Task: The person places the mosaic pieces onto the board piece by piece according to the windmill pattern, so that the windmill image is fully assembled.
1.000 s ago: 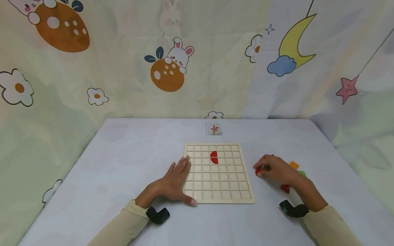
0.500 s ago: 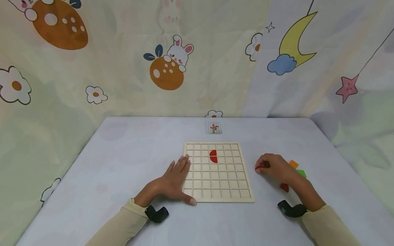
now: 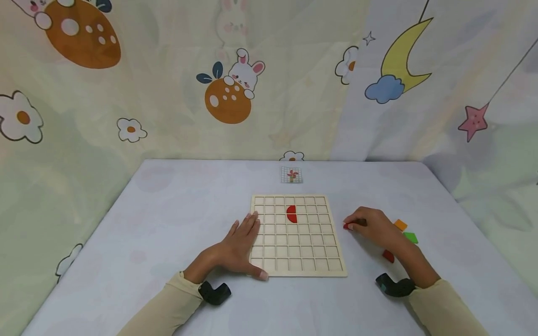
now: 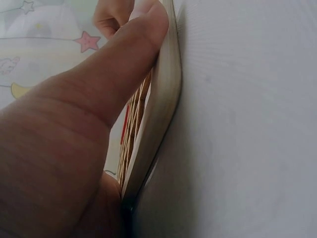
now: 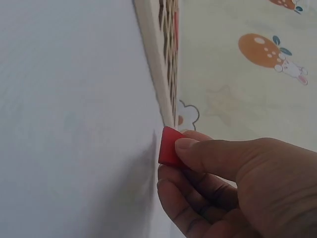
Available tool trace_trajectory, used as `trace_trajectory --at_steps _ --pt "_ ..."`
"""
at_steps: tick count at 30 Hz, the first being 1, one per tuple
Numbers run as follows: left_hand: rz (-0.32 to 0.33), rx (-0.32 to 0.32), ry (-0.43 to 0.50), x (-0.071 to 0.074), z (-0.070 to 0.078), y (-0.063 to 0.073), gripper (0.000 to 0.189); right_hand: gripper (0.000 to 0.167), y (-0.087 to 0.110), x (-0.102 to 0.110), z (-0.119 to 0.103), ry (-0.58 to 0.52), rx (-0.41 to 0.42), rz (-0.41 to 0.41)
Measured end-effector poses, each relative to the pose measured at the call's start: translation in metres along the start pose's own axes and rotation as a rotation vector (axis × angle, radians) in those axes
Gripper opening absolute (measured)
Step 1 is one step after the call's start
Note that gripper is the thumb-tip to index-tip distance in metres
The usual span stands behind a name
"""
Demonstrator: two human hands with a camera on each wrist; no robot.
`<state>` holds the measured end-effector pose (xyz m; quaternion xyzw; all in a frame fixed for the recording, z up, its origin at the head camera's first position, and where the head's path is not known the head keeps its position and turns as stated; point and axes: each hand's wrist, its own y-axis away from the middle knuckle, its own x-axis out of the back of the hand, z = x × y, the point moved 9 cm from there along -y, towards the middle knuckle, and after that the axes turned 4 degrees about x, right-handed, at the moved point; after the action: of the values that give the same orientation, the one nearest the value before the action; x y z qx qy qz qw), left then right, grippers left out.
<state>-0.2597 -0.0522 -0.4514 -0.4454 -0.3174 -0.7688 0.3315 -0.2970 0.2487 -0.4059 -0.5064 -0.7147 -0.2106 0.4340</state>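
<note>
A wooden grid board (image 3: 300, 274) lies on the table. Two red quarter-circle pieces (image 3: 292, 214) sit in neighbouring cells in its upper middle, together forming a half disc. My left hand (image 3: 235, 252) rests on the board's left edge with straight fingers, its thumb at the near left corner. To the right of the board my right hand (image 3: 371, 226) pinches a red piece (image 5: 169, 148) between thumb and fingers, just above the table. In the right wrist view one corner of that piece sticks out past the thumb; the rest is hidden by the fingers.
Beside my right wrist lie an orange piece (image 3: 400, 225), a green piece (image 3: 411, 237) and a red piece (image 3: 388, 255). A small picture card (image 3: 292, 175) with a pinwheel on a grid lies behind the board. A patterned cloth hangs behind the table.
My right hand has picked up the red piece and turned it in its fingers, then shifted slightly left towards the board. The left hand stays in place.
</note>
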Motion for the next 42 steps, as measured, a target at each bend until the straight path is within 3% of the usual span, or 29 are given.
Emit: trace_trajectory --at_steps 11,20,27,42 --pt "-0.003 -0.023 -0.015 -0.001 0.004 -0.007 0.133 0.021 -0.016 0.001 -0.021 -0.053 0.081 0.039" --pt "-0.011 0.009 -0.009 0.001 -0.001 -0.001 0.134 0.018 -0.045 -0.015 -0.037 -0.143 0.059 -0.031" --pt "-0.019 0.011 0.003 -0.002 -0.002 -0.001 0.135 0.017 -0.061 -0.031 -0.050 -0.173 0.094 -0.080" --pt "-0.015 0.012 -0.007 -0.001 -0.001 -0.001 0.134 0.018 -0.080 -0.050 -0.061 -0.194 0.084 -0.116"
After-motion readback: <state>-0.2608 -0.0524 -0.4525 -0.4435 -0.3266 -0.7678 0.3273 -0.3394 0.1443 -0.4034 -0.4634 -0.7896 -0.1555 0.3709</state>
